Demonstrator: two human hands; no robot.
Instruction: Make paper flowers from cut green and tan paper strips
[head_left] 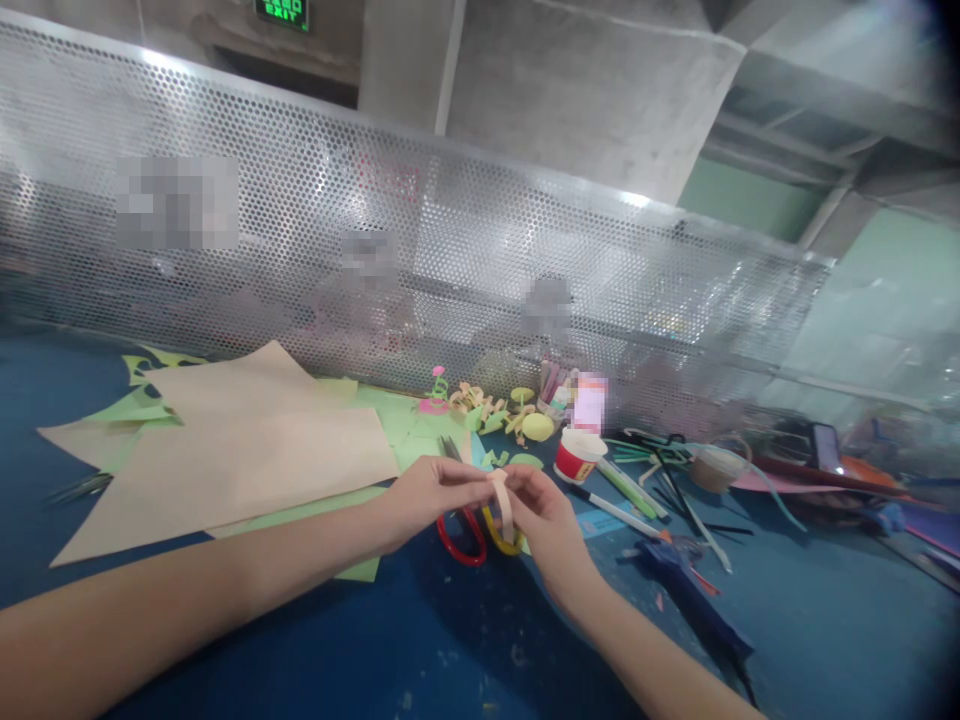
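Between my two hands is a narrow cream paper strip (505, 508), bent at its top and hanging down. My left hand (435, 490) pinches the strip's upper end from the left. From the right, the fingers of my right hand (541, 515) close on the same end. Just below and behind the hands lie scissors with a red handle loop (463, 552) and a yellow one. Pale green cut paper pieces (517, 460) lie right behind my fingers. Large cream paper sheets (255, 470) are spread to the left of my left hand, over green sheets.
A red and white paper cup (579, 457) stands behind my right hand. To the right lie a dark blue glue gun (694, 605), pens and pipe cleaners. Paper flower pieces (487, 408) sit at the back, before a perforated metal screen (300, 230). A phone (827, 447) is far right.
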